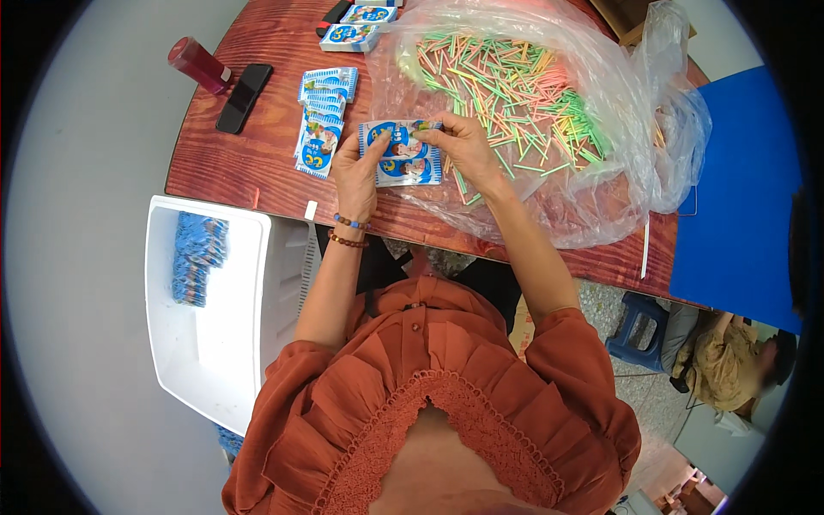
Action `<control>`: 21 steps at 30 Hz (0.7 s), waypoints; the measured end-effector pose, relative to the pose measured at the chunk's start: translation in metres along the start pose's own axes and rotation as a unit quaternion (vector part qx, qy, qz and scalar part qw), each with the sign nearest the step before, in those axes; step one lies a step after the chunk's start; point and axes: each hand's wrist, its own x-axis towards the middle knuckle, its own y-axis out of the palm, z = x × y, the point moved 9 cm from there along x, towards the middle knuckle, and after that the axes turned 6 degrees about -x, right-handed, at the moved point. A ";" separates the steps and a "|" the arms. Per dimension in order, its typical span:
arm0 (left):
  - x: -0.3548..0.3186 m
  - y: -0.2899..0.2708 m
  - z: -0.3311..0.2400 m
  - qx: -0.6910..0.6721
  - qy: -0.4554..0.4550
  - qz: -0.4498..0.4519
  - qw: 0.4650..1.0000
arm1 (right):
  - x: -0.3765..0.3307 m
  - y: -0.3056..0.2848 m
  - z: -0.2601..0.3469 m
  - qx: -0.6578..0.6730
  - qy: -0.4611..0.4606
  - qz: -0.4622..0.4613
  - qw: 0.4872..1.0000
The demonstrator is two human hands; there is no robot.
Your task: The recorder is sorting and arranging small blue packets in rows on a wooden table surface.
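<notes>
Over the near edge of the table, both hands hold a blue-and-white printed packet (pixel 410 172); it looks like two packets overlapping or joined. My left hand (pixel 354 176) pinches its left side, with the thumb on the front. The fingers of my right hand (pixel 470 150) are closed on its upper right corner. Just left of the hands lies an overlapping row of similar packets (pixel 319 142). To the right, a large clear plastic bag (pixel 592 202) lies spread open, with many thin pink, green and yellow sticks (pixel 506 90) heaped in it.
At the left are a black phone (pixel 245 99) and a red bottle (pixel 202 66); packet stacks (pixel 350 37) lie farther back. Below the table's left edge, a white bin (pixel 262 283) holds blue packets (pixel 199 253). A blue panel (pixel 738 197) borders the right, near a blue stool (pixel 637 333) and another person (pixel 725 360).
</notes>
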 end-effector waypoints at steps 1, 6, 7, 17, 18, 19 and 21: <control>-0.002 0.002 -0.002 0.001 -0.002 0.001 1.000 | -0.004 -0.002 0.001 -0.021 0.013 -0.016 1.000; -0.007 0.000 0.003 0.070 -0.009 -0.023 0.997 | -0.014 -0.008 -0.004 -0.033 -0.002 -0.039 0.999; -0.008 -0.003 0.008 0.072 -0.010 -0.023 0.997 | -0.018 -0.009 -0.006 -0.020 0.013 -0.049 0.999; -0.013 0.006 0.037 -0.071 -0.100 -0.035 0.992 | -0.035 -0.052 0.002 0.052 -0.049 -0.115 0.991; -0.013 0.007 0.039 -0.079 -0.116 -0.036 0.989 | -0.037 -0.054 0.001 0.051 -0.050 -0.116 0.991; -0.013 0.005 0.039 -0.079 -0.116 -0.036 0.989 | -0.042 -0.053 0.017 -0.009 -0.110 -0.121 0.986; -0.013 0.007 0.042 -0.069 -0.137 -0.004 0.988 | -0.050 -0.048 0.038 -0.069 -0.169 -0.126 0.975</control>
